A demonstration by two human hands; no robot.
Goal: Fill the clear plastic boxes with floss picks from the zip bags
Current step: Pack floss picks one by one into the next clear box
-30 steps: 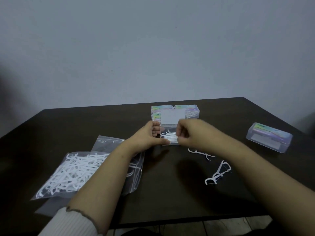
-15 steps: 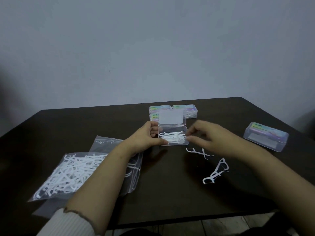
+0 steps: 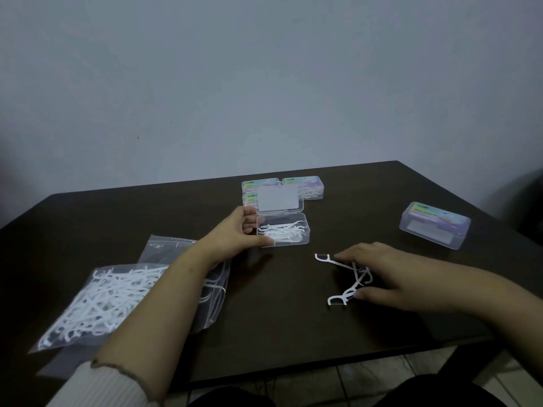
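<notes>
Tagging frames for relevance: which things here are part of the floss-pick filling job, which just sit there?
In the job:
- open clear box, held by left hand
- loose floss picks under right hand
- zip bag of picks
- closed box at right
- boxes behind

Lying about:
- table
- wall

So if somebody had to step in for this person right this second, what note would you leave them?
Left hand grips the open clear box, lid up, partly filled with picks.
Right hand rests open over the loose floss picks on the table, none lifted.
Zip bag at left holds many picks.
Done: filled boxes stacked behind.
Left: add the loose picks, close the lid; the closed box at right looks unfilled.
</notes>
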